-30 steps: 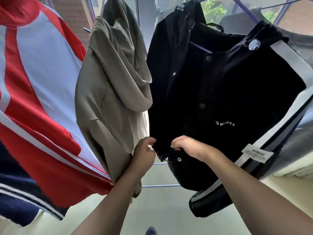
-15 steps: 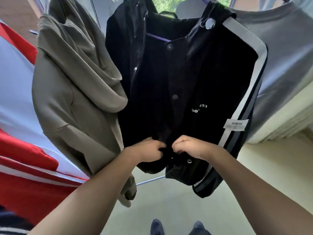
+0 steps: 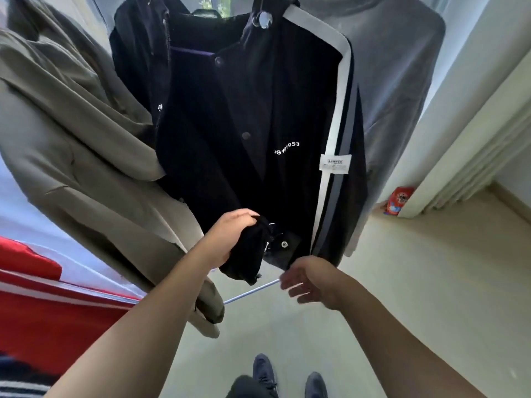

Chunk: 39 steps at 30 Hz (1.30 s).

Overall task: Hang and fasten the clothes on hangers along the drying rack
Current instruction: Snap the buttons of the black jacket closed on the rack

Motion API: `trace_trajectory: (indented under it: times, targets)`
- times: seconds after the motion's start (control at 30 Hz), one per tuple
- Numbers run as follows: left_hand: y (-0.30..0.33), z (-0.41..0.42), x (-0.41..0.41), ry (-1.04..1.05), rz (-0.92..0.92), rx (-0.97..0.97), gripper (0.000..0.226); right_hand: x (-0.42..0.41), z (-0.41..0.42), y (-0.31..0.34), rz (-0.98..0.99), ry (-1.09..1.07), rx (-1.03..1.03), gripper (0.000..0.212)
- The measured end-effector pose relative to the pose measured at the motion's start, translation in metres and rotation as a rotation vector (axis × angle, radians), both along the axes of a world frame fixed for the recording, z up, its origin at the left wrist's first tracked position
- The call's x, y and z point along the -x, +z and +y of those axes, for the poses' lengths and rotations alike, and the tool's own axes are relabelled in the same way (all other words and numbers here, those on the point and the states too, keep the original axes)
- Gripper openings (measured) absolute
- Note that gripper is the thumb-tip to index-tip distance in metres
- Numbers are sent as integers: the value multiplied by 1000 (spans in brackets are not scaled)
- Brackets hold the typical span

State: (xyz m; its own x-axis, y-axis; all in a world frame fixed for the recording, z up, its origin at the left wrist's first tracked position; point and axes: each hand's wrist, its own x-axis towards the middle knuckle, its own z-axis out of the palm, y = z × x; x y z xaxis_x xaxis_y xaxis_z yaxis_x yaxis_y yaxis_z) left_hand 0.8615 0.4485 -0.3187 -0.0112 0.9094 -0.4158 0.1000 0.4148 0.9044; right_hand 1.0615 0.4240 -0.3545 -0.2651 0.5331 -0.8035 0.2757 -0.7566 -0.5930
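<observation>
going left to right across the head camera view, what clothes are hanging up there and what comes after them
red and white garment → olive hooded jacket → black snap-button jacket → grey t-shirt → red packet on the floor

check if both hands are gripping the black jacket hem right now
No, only the left hand grips the black jacket; the right hand hangs open below it.
</observation>
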Motion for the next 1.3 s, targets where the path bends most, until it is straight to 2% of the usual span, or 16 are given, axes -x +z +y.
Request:
trace_trajectory:
  times: [0.1,0.27,0.33,0.4,0.47,0.5,0.57,0.6,0.63,0.7,0.77,0.8,0.93,1.1,1.23,1.3]
  targets:
    - [-2,-8,-2,50,-39,-1,21,6,-9,-1,238,-79,51,39]
    - [-4,-20,13,-4,46,110,27,30,-10,-2,615,-468,187,45]
    - [-2,-19,23,-25,93,175,32,43,-13,3,742,-600,234,41]
    - [-1,-17,29,-49,169,216,31,55,-14,5,804,-725,215,27]
    - [-2,-17,32,-105,274,195,24,60,-10,4,800,-847,116,18]
    - [-7,-17,36,-162,335,167,21,62,-10,3,779,-865,48,20]
    - [-13,-18,39,-283,527,110,16,61,-7,4,709,-804,-84,23]
    - [-12,-19,38,-323,623,76,8,58,-8,5,658,-752,-144,16]
    - [-10,-20,36,-336,670,8,11,54,-9,6,600,-708,-186,7]
    - [-3,-20,29,-293,584,-132,30,45,-8,5,508,-620,-245,5]
    - [8,-18,17,-292,451,-191,24,34,-7,3,458,-537,-289,14]
    - [13,-17,11,-339,460,-213,18,29,-5,1,438,-501,-308,17]
    - [15,-13,-5,-473,685,-270,5,17,-4,0,407,-426,-342,21]
    - [14,-14,-8,-595,818,-353,10,17,2,1,361,-389,-335,21]
    - [15,-12,-12,-784,1100,-341,16,20,4,1,362,-375,-325,20]
    - [14,-12,-11,-815,1085,-296,21,22,6,2,376,-345,-327,20]
